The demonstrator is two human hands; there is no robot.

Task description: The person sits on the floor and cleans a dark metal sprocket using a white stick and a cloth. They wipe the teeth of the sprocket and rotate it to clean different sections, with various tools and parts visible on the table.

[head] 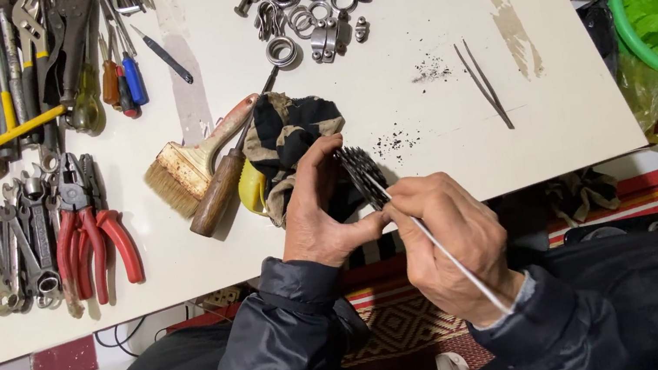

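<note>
Left hand (318, 213) fingers clamped on a dark toothed gear (362, 173), held edge-up just above the tabletop (431, 160) rim. Right hand (444, 246) fingers pinched together on a thin white rod (456, 266), tip touching the gear. Just behind the left fingers: striped rag (286, 134), wooden-handled tool (218, 194), brush (186, 168). Beyond the right fingers, well apart: tweezers (485, 85).

Both arms wear a dark, slightly shiny padded jacket, its sleeves (285, 350) creased and puffy. A pale grey inner cuff (522, 291) peeks out at the right wrist. Both hands are bare.
</note>
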